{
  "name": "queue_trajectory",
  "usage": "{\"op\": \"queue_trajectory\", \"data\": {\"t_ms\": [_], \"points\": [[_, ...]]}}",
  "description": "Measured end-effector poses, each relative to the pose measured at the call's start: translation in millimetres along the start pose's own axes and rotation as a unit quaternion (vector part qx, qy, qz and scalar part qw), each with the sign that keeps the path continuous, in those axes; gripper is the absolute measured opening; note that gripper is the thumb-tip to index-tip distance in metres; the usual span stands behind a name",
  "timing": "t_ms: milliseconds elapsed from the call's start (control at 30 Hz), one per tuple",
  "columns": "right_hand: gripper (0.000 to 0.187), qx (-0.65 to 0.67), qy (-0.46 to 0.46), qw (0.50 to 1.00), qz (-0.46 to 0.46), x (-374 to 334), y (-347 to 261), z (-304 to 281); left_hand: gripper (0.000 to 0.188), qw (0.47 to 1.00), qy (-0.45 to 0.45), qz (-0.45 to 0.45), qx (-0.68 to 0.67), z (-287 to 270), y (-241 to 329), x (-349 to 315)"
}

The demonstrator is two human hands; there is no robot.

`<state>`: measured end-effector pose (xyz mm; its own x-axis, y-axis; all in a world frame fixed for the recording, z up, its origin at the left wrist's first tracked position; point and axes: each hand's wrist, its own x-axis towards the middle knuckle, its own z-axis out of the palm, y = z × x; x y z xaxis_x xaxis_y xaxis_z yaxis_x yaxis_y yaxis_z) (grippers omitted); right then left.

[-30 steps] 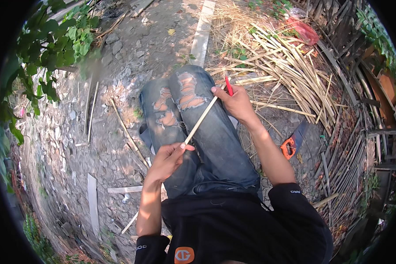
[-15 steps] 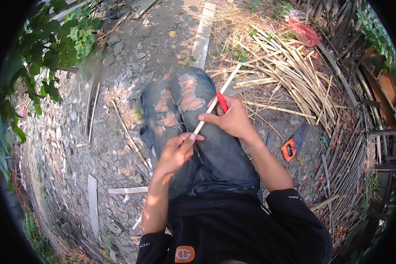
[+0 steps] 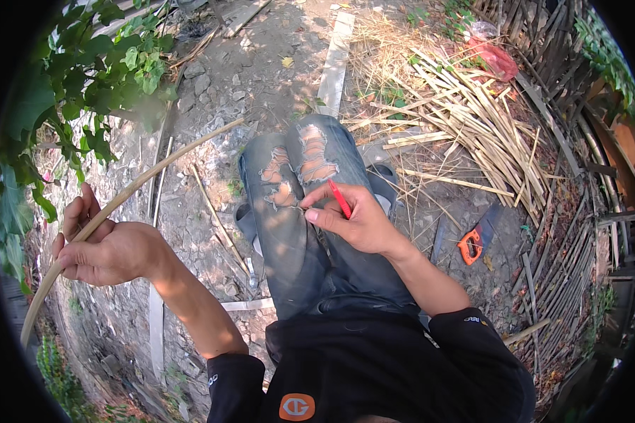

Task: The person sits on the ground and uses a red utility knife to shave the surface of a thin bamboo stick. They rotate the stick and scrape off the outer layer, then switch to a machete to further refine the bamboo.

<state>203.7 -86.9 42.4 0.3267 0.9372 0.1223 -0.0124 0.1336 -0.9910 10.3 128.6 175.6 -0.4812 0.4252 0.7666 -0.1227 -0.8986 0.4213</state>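
Observation:
Out to the left, my left hand (image 3: 113, 250) is closed around a long pale bamboo strip (image 3: 175, 158). The strip slants from above my knee down to the lower left, bending in the picture. Over my thigh, my right hand (image 3: 363, 222) is closed on a slim red tool (image 3: 340, 200). One end of the tool sticks up past the fingers, and the rest is hidden in the hand, so its exact kind does not show. Torn blue jeans (image 3: 289, 247) cover my legs beneath the right hand.
A heap of split bamboo strips (image 3: 487, 123) lies ahead on the right. Nearer, a handsaw with an orange handle (image 3: 470, 247) rests on the dirt. A flat board (image 3: 336, 63) lies ahead. Leafy branches (image 3: 63, 77) hang at the left, and a stick fence (image 3: 607, 176) stands right.
My left hand has moved from my lap far to the left and now holds the bamboo strip out there. My right hand has shifted slightly back and no longer touches a strip.

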Motion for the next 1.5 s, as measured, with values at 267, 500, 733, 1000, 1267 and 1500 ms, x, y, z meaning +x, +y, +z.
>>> {"op": "queue_trajectory", "data": {"t_ms": [267,500,733,1000,1267,1500], "points": [[0.038,0.307,0.17,0.934,0.072,19.4,-20.9,20.2,0.034,0.843,-0.201,-0.414,-0.278,-17.6,33.0,-171.3],[0.026,0.294,0.256,0.92,0.045,27.6,3.1,-27.0,0.049,0.717,-0.346,-0.548,-0.257,-45.1,57.3,-225.9],[0.024,0.206,0.303,0.93,0.017,26.3,-6.0,-80.0,0.063,0.311,-0.303,-0.787,-0.438,-95.7,22.7,-180.9],[0.041,0.173,0.28,0.944,0.016,29.7,-9.5,-100.9,0.049,0.369,-0.492,-0.747,-0.252,-91.2,43.6,-157.7],[0.032,-0.161,0.317,0.933,0.058,16.5,10.1,-94.2,0.032,0.545,-0.59,-0.59,-0.084,-75.9,55.9,-192.6],[0.032,-0.4,0.07,0.913,0.039,-45.6,15.3,-74.2,0.021,0.626,-0.592,-0.505,0.043,-57.1,51.2,-230.3]]}}
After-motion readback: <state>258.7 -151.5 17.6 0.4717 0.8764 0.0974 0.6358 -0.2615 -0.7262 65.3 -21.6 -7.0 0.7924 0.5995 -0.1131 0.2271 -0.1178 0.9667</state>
